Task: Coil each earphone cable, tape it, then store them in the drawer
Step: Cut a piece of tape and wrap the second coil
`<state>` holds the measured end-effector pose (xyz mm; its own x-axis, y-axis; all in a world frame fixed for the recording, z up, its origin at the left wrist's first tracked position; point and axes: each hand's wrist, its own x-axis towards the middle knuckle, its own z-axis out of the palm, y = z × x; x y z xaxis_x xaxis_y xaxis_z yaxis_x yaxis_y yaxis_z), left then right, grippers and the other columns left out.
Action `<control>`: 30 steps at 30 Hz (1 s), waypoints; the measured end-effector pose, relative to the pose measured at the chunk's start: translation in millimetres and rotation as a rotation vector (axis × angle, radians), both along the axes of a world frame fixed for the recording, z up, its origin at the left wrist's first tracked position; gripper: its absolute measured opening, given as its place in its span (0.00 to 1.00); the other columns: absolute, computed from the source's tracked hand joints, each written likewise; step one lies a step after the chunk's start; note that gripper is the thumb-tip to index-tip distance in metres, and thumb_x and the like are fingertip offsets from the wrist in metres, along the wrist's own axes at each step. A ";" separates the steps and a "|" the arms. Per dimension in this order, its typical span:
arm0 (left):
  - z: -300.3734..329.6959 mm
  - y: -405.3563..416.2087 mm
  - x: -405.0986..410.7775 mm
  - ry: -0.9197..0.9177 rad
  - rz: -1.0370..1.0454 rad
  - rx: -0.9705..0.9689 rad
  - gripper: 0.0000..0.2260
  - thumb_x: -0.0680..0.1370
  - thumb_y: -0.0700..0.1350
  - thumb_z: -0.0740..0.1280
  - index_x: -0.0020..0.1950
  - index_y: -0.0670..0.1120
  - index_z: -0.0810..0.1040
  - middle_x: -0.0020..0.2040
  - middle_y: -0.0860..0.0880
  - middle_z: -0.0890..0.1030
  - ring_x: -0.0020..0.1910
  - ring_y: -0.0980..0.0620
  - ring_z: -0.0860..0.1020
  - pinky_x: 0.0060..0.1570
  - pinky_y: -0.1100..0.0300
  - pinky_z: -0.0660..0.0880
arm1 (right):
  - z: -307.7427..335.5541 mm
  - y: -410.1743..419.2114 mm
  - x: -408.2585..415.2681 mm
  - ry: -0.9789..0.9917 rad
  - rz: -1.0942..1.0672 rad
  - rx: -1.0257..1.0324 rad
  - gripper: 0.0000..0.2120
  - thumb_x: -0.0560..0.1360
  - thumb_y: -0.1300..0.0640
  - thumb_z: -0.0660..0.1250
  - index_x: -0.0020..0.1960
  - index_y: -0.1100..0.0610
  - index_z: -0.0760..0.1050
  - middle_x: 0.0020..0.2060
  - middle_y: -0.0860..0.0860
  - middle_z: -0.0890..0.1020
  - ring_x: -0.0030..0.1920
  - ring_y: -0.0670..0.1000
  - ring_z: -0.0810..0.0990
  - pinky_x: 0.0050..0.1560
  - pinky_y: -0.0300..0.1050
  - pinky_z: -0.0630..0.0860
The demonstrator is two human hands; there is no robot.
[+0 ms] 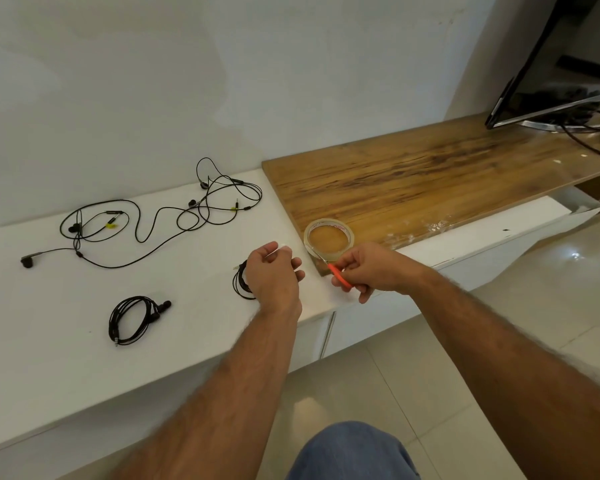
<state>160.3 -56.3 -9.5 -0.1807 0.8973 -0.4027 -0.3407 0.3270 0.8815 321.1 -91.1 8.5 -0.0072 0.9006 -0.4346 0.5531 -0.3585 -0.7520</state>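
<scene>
My left hand pinches a short strip of clear tape above a coiled black earphone, which it partly hides. My right hand grips small orange-handled scissors, blades pointing toward the clear tape roll on the wooden top's corner. A second coiled black earphone lies on the white counter to the left. Uncoiled, tangled earphones sprawl along the wall at the back.
A raised wooden top runs to the right, with a monitor and cables at its far end. White drawer fronts sit under the counter edge. Tiled floor and my knee in blue jeans lie below.
</scene>
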 end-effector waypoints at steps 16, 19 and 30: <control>1.7 3.2 -15.9 0.024 0.002 0.029 0.07 0.77 0.37 0.66 0.53 0.46 0.75 0.44 0.46 0.79 0.30 0.56 0.77 0.26 0.64 0.75 | 21.3 32.5 3.9 -0.827 0.235 0.086 0.11 0.73 0.56 0.73 0.53 0.54 0.75 0.46 0.51 0.79 0.43 0.51 0.80 0.35 0.42 0.77; 3.2 2.9 -23.8 0.041 -0.008 0.035 0.07 0.77 0.37 0.67 0.52 0.46 0.75 0.45 0.45 0.79 0.32 0.55 0.77 0.27 0.64 0.75 | 25.6 39.7 2.5 -0.922 0.293 0.150 0.08 0.75 0.55 0.71 0.52 0.55 0.76 0.46 0.52 0.80 0.45 0.51 0.77 0.41 0.44 0.76; 20.3 -5.6 -53.7 0.062 -0.145 0.086 0.06 0.76 0.38 0.69 0.50 0.47 0.77 0.39 0.50 0.78 0.28 0.58 0.76 0.24 0.64 0.70 | 26.9 52.3 1.2 -1.116 0.407 0.208 0.04 0.77 0.58 0.65 0.46 0.52 0.71 0.47 0.52 0.78 0.46 0.53 0.76 0.46 0.50 0.77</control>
<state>106.6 -61.9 10.8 -0.0686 0.9465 -0.3154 -0.2395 0.2913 0.9262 322.3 -38.8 35.4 -0.0195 0.9731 -0.2297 0.9797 0.0644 0.1899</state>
